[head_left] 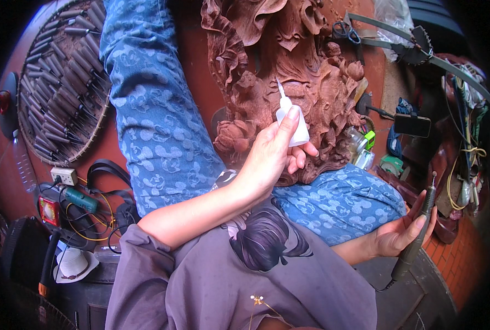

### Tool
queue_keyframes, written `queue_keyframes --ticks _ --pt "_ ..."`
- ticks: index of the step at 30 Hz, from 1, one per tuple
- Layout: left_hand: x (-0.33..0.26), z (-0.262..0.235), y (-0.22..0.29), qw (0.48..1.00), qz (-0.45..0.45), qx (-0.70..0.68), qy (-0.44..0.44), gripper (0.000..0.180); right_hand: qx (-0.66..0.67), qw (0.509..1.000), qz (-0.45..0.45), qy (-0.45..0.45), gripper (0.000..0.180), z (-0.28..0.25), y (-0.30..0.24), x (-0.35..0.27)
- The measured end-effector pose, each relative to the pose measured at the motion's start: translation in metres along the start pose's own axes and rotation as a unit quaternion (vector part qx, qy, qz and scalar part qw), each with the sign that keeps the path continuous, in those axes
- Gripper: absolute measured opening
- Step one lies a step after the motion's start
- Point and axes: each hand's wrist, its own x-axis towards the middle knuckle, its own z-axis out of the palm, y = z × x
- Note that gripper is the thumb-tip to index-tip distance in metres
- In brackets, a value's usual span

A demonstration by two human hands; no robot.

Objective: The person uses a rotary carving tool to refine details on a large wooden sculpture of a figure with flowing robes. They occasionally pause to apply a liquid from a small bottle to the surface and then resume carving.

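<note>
My left hand (275,146) is closed round a small white glue bottle (293,125), whose thin pointed nozzle tilts up and slightly left. Behind the bottle stands a reddish-brown wood carving (324,104) with deep folds, petals and flower shapes, set between my legs. Off to the right, away from the carving, my right hand (407,228) grips a dark rotary carving handpiece (415,247). A round-headed burr (433,176) sticks up from its tip, and a coiled cord leaves its lower end.
At far left a round basket (104,110) holds many wooden-handled chisels (63,82). Below it lie a power strip (64,176), cables and a white hat (74,264). Scissors (346,32), a phone (412,125) on a holder and hanging cords (467,148) are on the right.
</note>
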Motion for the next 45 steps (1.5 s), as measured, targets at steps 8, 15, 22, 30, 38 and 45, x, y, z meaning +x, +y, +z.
queue_keyframes --ticks 8,15,22,30,38,45 --pt "-0.002 0.002 -0.001 1.000 0.003 0.011 -0.012 0.046 0.004 1.000 0.000 0.001 0.034 0.000 0.000 0.000" --pt "-0.024 0.009 -0.016 0.991 0.047 0.092 -0.080 0.032 0.031 0.999 0.001 0.019 0.033 -0.001 -0.002 0.000" --pt "-0.046 0.019 -0.007 0.971 0.074 0.205 -0.102 0.036 0.030 0.999 0.011 0.038 0.038 -0.003 -0.005 0.000" --pt "-0.052 -0.004 0.012 0.923 0.289 0.255 -0.016 0.028 0.056 0.998 0.012 0.038 0.033 -0.008 -0.005 -0.002" --pt "-0.058 -0.046 0.086 0.825 0.437 0.303 0.191 0.040 0.036 0.998 0.028 0.053 0.041 -0.015 -0.001 -0.005" --pt "-0.073 -0.033 0.038 0.922 0.289 0.249 0.072 0.041 0.034 0.998 0.019 0.052 0.040 -0.012 0.000 -0.004"
